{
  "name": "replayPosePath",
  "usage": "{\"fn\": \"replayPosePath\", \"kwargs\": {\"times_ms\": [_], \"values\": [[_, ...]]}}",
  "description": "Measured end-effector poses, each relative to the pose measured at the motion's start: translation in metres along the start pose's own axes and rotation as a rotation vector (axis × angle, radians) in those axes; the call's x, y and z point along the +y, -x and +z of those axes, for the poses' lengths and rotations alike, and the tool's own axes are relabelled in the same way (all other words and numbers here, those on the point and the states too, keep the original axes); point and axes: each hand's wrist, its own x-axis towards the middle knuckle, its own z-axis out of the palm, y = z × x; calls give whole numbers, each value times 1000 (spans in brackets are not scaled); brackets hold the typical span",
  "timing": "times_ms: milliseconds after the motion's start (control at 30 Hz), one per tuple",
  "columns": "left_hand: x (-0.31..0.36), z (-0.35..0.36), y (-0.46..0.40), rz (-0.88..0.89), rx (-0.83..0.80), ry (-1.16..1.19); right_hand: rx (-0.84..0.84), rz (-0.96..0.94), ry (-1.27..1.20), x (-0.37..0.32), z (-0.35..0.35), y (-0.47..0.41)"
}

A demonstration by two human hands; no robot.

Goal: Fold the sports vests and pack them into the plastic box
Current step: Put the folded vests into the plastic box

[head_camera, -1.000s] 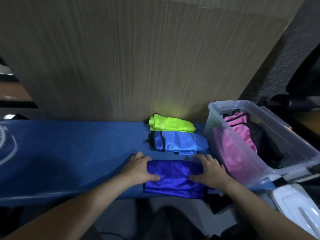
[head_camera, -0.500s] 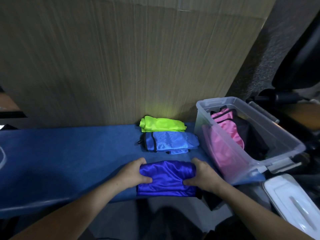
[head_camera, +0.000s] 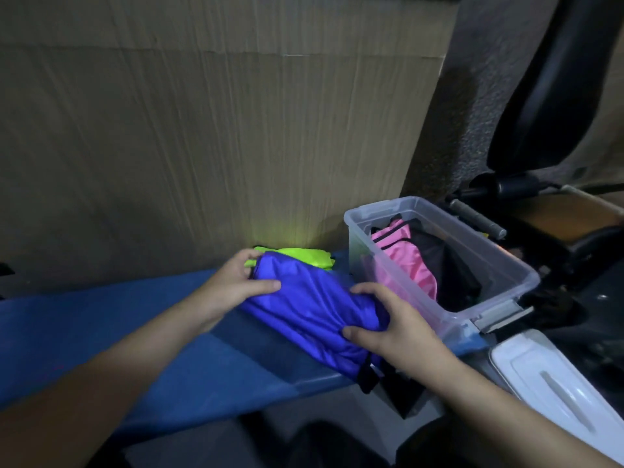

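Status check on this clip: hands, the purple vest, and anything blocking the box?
Left hand and right hand both grip the folded purple vest, lifted, tilted. Plastic box open, pink vest inside. Path clear.

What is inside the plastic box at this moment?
The box holds a pink vest with black trim, leaning against its left wall, and dark fabric to its right. The bottom is covered, so anything underneath cannot be seen.
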Motion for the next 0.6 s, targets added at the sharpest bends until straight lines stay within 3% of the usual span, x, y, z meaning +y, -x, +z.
{"fn": "replayPosePath", "kwargs": {"times_ms": [333,600], "values": [[118,82,-81,173,-67,-120,244,37,-19,-12,-113,-14],[138,149,-153,169,-138,-298,241,163,56,24,-161,-36]]}}
